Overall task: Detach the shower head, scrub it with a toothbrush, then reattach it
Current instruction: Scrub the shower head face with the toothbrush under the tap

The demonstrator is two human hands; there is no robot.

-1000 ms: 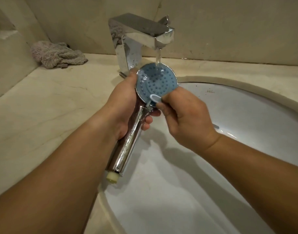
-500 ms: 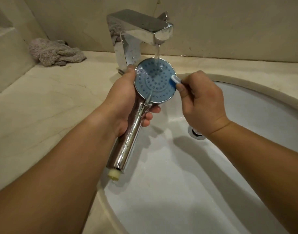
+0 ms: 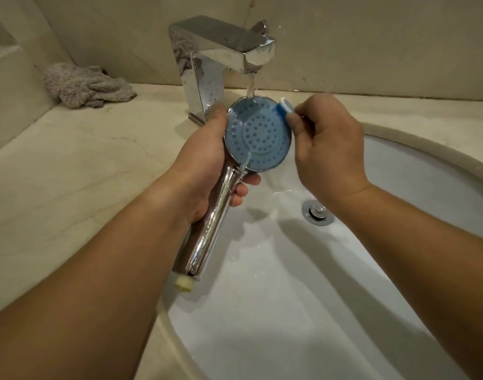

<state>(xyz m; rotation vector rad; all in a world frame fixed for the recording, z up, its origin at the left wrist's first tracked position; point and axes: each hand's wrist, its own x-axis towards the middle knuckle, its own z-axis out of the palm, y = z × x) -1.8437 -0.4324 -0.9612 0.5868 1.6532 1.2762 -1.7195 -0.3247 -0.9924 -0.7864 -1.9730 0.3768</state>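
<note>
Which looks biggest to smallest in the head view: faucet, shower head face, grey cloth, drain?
1. Faucet
2-3. Grey cloth and the shower head face look alike; the cloth lies farther off, so unranked.
4. Drain

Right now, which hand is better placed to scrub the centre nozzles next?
Right. The right hand already pinches the blue-and-white toothbrush at the upper right rim of the round blue-faced chrome shower head. The left hand grips its neck under the chrome faucet.
</note>
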